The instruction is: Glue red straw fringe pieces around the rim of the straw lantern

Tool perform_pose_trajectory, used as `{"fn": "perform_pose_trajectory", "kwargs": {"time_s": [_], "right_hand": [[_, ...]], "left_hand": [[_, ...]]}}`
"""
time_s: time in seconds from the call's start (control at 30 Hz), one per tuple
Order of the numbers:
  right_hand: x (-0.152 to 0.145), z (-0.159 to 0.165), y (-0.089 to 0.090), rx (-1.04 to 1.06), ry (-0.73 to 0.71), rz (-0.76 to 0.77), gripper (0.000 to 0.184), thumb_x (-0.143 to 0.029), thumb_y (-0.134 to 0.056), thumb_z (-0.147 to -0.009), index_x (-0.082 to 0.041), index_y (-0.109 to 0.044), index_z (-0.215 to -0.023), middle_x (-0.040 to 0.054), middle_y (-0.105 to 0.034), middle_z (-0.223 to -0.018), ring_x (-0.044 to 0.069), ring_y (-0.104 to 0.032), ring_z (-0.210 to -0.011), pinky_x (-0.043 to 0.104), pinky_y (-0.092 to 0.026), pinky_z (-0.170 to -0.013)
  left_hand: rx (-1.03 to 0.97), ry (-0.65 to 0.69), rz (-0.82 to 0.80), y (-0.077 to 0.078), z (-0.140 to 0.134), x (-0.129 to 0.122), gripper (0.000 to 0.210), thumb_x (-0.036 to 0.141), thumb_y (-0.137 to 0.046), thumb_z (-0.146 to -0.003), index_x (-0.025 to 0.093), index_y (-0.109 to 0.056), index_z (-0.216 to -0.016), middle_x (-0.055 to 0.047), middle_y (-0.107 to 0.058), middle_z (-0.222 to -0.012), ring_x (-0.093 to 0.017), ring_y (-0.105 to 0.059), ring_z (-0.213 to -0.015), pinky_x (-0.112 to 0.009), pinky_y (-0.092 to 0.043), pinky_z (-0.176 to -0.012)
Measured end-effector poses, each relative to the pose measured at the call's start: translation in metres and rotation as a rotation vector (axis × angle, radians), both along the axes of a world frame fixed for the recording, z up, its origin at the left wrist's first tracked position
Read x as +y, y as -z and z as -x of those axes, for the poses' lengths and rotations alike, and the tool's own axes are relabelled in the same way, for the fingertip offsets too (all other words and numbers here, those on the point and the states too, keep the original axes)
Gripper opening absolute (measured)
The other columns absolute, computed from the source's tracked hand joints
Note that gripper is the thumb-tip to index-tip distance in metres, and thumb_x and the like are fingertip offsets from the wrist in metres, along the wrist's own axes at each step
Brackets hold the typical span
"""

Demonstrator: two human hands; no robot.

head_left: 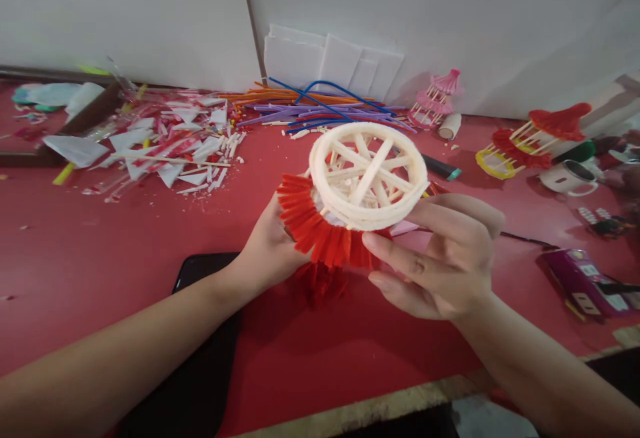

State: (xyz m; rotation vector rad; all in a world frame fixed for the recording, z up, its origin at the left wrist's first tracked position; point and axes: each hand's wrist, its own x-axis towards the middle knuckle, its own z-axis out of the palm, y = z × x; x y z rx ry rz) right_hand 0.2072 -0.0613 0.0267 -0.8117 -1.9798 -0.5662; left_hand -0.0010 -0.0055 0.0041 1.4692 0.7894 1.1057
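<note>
In front of me, above the red table, both hands hold a small tiered model (367, 215). Its near end is a cream fuzzy ring (320, 188) with crossing spokes like a wheel. Behind the ring spreads a pleated red skirt (333, 241), and more red fringe shows below it. My left hand (273, 248) grips the model from the left, its fingertips hidden behind the skirt. My right hand (445, 251) is curled at the right side of the ring, thumb and fingers on its lower and right edge. A black phone-like slab (205, 358) lies beneath my left forearm.
Scraps of white and red wrapping (170, 141) are heaped at the left. Orange, purple and blue pipe cleaners (320, 105) lie along the wall. A pink tiered model (434, 99), a red and yellow one (530, 138), a white mug (567, 177) and a purple device (585, 281) stand rightward.
</note>
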Motion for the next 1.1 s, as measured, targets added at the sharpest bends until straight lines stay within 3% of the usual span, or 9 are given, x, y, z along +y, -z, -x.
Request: {"fn": "perform_pose_trajectory", "kwargs": {"time_s": [0.33, 0.8, 0.93, 1.1], "right_hand": [[-0.0005, 0.0013, -0.0005, -0.012, 0.084, -0.016, 0.032, -0.041, -0.074, -0.073, -0.033, -0.071, -0.103, 0.0038, -0.057, -0.108, 0.021, -0.055, -0.089, 0.037, -0.054, -0.073], [-0.0004, 0.0017, 0.001, -0.003, 0.058, -0.002, 0.04, -0.04, -0.078, -0.068, -0.031, -0.069, -0.106, 0.0053, -0.058, -0.11, 0.022, -0.055, -0.092, 0.037, -0.052, -0.074], [-0.0008, -0.0001, 0.0033, 0.004, 0.038, 0.001, 0.041, -0.046, -0.074, -0.072, -0.031, -0.068, -0.11, 0.0061, -0.058, -0.108, 0.023, -0.056, -0.092, 0.039, -0.052, -0.076], [0.0011, -0.004, 0.0076, 0.013, 0.016, 0.001, 0.038, -0.052, -0.063, -0.079, -0.034, -0.068, -0.112, 0.0067, -0.057, -0.111, 0.025, -0.054, -0.092, 0.043, -0.051, -0.074]], "left_hand": [[-0.071, 0.043, 0.015, 0.0023, -0.0007, -0.0006, 0.059, 0.011, -0.077, -0.063, 0.028, -0.053, -0.113, -0.005, -0.067, -0.126, -0.031, -0.064, -0.115, -0.048, -0.054, -0.099], [-0.092, 0.048, 0.026, 0.0012, -0.0017, -0.0009, 0.065, 0.007, -0.077, -0.063, 0.014, -0.05, -0.121, -0.021, -0.061, -0.132, -0.033, -0.062, -0.116, -0.047, -0.052, -0.1], [-0.126, 0.103, 0.026, -0.0029, -0.0028, -0.0015, 0.063, 0.006, -0.076, -0.065, 0.015, -0.052, -0.123, -0.018, -0.06, -0.134, -0.032, -0.059, -0.121, -0.044, -0.05, -0.102], [-0.103, 0.061, 0.062, -0.0015, -0.0017, -0.0013, 0.076, 0.006, -0.078, -0.059, 0.017, -0.051, -0.13, -0.016, -0.057, -0.138, -0.034, -0.057, -0.123, -0.044, -0.05, -0.102]]}}
